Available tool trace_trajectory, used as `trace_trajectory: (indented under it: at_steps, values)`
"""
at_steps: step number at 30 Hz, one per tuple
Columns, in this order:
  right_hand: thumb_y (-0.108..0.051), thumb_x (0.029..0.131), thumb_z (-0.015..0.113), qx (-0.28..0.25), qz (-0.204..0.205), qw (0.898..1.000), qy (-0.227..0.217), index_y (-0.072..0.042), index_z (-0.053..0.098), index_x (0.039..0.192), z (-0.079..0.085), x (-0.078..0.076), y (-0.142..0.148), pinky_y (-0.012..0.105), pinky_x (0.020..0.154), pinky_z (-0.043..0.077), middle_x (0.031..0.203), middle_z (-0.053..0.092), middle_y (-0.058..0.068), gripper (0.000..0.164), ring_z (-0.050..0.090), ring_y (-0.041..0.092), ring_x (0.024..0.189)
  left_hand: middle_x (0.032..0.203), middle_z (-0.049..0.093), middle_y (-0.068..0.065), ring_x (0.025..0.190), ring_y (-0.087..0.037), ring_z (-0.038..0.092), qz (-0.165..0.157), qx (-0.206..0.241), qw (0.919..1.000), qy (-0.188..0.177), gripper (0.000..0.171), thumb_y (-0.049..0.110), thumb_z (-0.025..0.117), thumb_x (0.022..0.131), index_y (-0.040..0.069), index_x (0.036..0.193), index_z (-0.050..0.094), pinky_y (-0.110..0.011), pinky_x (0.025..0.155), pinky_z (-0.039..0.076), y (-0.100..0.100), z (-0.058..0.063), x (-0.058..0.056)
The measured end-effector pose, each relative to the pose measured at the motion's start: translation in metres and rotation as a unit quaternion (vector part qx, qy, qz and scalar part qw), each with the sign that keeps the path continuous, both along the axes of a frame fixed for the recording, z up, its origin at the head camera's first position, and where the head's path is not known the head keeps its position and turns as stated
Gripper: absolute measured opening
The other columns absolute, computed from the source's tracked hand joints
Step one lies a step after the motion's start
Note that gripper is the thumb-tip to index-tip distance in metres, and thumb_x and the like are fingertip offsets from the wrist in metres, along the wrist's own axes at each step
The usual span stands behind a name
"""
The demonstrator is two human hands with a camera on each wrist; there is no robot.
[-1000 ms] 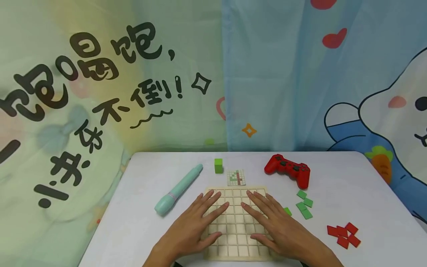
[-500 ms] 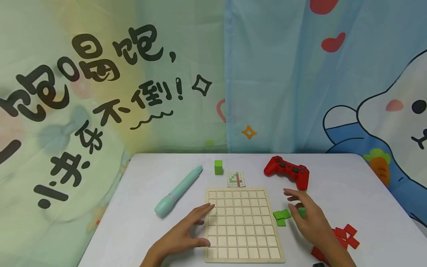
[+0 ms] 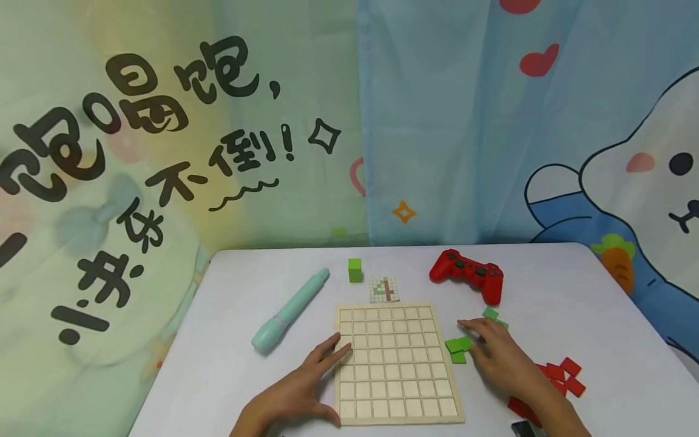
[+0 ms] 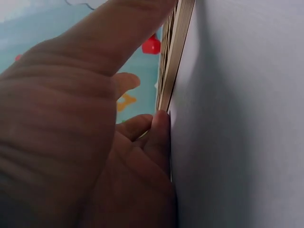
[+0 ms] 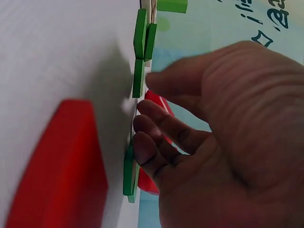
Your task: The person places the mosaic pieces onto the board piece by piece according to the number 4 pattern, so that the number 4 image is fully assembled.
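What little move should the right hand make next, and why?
Perhaps pinch one of the green tiles beside the gridded board: the right hand is close to them, its fingers holding nothing, while the left hand is at the board's left edge.

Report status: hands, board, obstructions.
Left hand at left edge of wooden grid board. Right hand beside green tiles, holding nothing visible. Nothing seen blocking; red game controller lies off-board.

A cloth backdrop (image 3: 322, 79) hangs behind a white table (image 3: 226, 303) with rounded far corners. Its panels (image 3: 420, 121) meet near twelve o'clock: yellow-green with black lettering (image 3: 168, 173) at ten, blue with red hearts (image 3: 538, 62) toward two and a white cartoon animal (image 3: 633, 188) at three.
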State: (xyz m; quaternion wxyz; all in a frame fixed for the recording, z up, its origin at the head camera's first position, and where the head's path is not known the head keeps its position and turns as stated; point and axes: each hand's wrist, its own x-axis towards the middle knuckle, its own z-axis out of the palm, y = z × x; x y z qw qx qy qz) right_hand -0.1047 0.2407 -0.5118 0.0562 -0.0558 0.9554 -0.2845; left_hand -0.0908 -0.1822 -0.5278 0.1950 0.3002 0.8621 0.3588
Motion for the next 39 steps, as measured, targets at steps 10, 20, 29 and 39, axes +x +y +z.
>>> trace_trajectory:
  at_steps: [10, 20, 29, 39]
  values:
    - [-0.003, 0.095, 0.074, 0.009, 0.012, 1.0, 0.011, -0.011, 0.069, 0.136, -0.003, 0.002, 0.0, 0.058, 0.104, 0.058, 0.131, 0.063, 0.01, 0.041, 0.059, 0.032, 0.124, 0.181, 0.009, -0.013, 0.167, -0.041, 0.014, 0.021, -0.045, 0.9975, 0.05, 0.137, 0.059, 0.094, 0.065, 0.022, 0.173, 0.018, -0.053, 0.131, 0.033, 0.003, 0.003, 0.006]
    - [-0.005, 0.094, 0.077, 0.018, -0.007, 1.0, 0.014, -0.011, 0.064, 0.143, -0.001, 0.0, 0.001, 0.059, 0.101, 0.06, 0.135, 0.06, 0.016, 0.052, 0.057, 0.035, 0.122, 0.181, 0.011, -0.014, 0.168, -0.039, 0.013, 0.043, -0.071, 0.9939, 0.072, 0.143, 0.063, 0.096, 0.06, 0.014, 0.172, 0.022, -0.055, 0.13, 0.034, 0.002, -0.001, 0.004]
    - [-0.004, 0.099, 0.069, 0.012, -0.083, 0.996, -0.006, 0.0, 0.055, 0.148, -0.005, -0.003, 0.011, 0.072, 0.108, 0.048, 0.145, 0.046, 0.033, 0.051, 0.042, 0.053, 0.134, 0.18, 0.014, -0.011, 0.168, -0.036, 0.015, 0.049, -0.074, 0.9937, 0.069, 0.142, 0.061, 0.098, 0.06, 0.015, 0.171, 0.023, -0.053, 0.13, 0.034, 0.004, 0.002, 0.003]
    - [-0.006, 0.102, 0.066, 0.0, -0.131, 0.991, -0.013, 0.004, 0.055, 0.145, -0.005, -0.005, 0.014, 0.071, 0.108, 0.048, 0.144, 0.04, 0.035, 0.046, 0.049, 0.053, 0.129, 0.181, 0.012, -0.011, 0.168, -0.036, 0.013, 0.049, -0.072, 0.9944, 0.06, 0.142, 0.062, 0.097, 0.06, 0.015, 0.172, 0.022, -0.052, 0.131, 0.033, 0.003, 0.003, 0.004]
